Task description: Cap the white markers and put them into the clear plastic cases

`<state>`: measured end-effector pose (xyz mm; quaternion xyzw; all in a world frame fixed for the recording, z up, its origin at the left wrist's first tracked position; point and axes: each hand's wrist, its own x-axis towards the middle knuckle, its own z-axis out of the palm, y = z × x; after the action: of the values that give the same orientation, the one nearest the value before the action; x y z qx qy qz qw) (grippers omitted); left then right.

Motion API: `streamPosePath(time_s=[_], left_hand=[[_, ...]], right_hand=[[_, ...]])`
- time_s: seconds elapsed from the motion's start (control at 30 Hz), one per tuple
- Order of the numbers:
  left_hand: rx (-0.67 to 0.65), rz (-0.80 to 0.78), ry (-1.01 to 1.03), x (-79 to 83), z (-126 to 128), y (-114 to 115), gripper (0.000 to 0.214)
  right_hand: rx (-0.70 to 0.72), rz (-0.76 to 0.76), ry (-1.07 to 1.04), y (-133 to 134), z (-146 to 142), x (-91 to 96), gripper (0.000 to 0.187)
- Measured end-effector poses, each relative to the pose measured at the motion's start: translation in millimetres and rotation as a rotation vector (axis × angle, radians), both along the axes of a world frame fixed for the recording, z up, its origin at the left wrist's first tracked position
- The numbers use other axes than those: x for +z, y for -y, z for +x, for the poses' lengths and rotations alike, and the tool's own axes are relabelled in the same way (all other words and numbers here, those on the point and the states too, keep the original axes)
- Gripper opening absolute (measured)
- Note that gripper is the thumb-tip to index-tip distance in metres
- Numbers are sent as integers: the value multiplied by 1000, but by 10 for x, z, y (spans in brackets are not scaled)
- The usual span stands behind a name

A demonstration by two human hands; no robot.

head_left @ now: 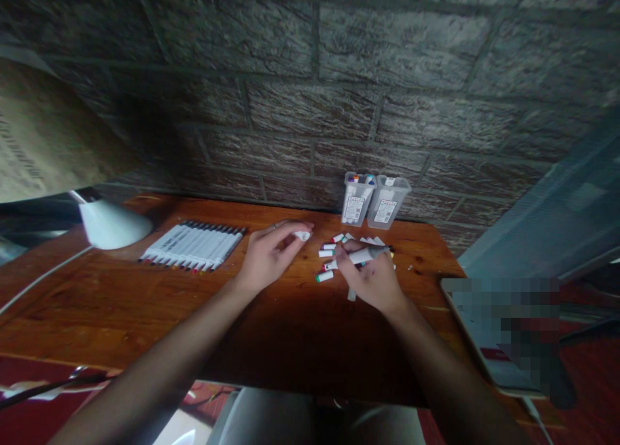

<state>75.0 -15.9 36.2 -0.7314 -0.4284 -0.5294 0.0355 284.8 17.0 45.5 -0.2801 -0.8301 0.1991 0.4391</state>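
Observation:
My left hand point(268, 254) is closed in a pinch around a white marker cap point(303, 236), held just above the table. In my right hand point(375, 280) lies a white marker point(359, 256) with a grey end pointing right, gripped between thumb and fingers. Around and under the right hand, loose marker caps point(325, 276) with coloured ends are scattered on the wood; the hand hides some of them. To the left of both hands, several white markers point(194, 246) lie side by side in a neat row.
Two clear plastic cases point(389, 203) stand against the brick wall point(310, 109), the left one holding some markers. A white lamp base point(109, 224) with a cord is on the left. A flat device point(484, 341), partly blurred out, sits at the right edge of the wooden table point(310, 341).

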Motion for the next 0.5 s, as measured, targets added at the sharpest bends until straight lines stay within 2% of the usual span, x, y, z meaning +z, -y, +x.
streamPosePath(time_s=[0.1,0.27,0.5], left_hand=[[-10,-21,-16,10,-12,-2,13],[-160,-49,-62,-49,14,-19,15],[-159,-46,-70,-53,1,-33,15]], right_hand=[[28,-25,-7,-7,-8,-33,29],[61,-20,-12,39,-32,-29,29],[64,-13,-4,37,-26,-8,28]])
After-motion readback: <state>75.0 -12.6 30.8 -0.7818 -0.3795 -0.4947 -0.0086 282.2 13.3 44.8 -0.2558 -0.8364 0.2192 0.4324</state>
